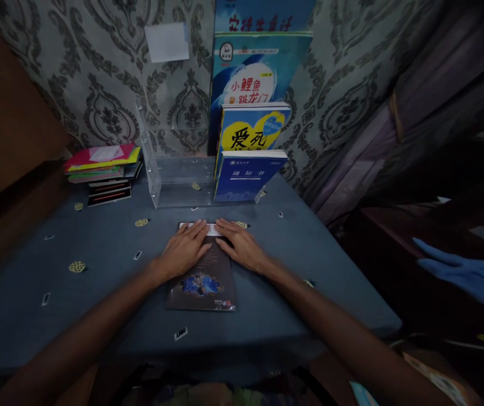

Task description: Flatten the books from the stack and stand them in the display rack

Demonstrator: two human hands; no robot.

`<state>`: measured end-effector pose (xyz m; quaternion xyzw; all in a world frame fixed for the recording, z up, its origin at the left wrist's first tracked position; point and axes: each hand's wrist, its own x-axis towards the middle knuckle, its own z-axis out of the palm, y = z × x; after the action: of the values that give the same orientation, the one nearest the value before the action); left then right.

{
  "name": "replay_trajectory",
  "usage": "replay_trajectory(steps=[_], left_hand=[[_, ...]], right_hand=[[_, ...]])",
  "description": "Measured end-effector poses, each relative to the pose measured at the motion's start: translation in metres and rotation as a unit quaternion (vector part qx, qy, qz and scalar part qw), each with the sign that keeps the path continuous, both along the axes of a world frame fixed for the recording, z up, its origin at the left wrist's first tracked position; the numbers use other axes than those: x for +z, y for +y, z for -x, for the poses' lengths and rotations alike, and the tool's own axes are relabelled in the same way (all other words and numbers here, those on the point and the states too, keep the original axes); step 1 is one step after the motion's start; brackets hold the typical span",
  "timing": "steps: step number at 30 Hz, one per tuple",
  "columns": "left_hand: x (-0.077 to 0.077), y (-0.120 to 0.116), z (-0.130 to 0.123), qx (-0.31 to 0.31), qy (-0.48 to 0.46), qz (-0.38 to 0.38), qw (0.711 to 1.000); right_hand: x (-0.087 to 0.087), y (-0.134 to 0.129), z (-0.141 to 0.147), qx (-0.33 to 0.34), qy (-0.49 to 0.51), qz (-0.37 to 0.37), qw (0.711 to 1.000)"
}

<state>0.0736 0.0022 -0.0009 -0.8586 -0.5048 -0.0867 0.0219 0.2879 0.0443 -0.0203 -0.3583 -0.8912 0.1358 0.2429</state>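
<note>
A dark book [202, 262], seemingly in a clear sleeve, lies flat on the blue tablecloth. It bears a blue picture low on its cover and a white strip along its far end. My left hand [186, 248] rests flat on the upper left of it, fingers stretched toward the far edge. On the upper right lies my right hand [242, 243], its fingers also stretched out, the fingertips touching the white strip. Both thumbs point inward with a small gap between them. Neither hand grips anything; the palms partly hide the cover.
Behind the book stands a clear acrylic rack [178, 194], with a blue book [248, 176], a yellow and blue book [253, 127] and taller books at its right. A stack of booklets [102, 163] lies at the left. Off the table's right side is a blue glove [470, 273].
</note>
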Motion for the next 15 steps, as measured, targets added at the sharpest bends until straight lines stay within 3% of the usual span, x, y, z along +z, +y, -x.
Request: replay_trajectory(steps=[7, 12, 15], left_hand=[[0.003, -0.014, -0.001, 0.118, 0.037, -0.025, 0.992], [-0.005, -0.016, 0.014, 0.082, 0.012, -0.026, 0.996], [-0.007, -0.016, 0.028, 0.051, -0.017, 0.020, 0.998]], right_hand=[[-0.004, 0.003, -0.002, 0.005, 0.001, 0.006, 1.000], [0.000, 0.002, -0.001, 0.008, 0.011, 0.018, 1.000], [0.003, 0.002, -0.001, 0.008, 0.003, 0.027, 1.000]])
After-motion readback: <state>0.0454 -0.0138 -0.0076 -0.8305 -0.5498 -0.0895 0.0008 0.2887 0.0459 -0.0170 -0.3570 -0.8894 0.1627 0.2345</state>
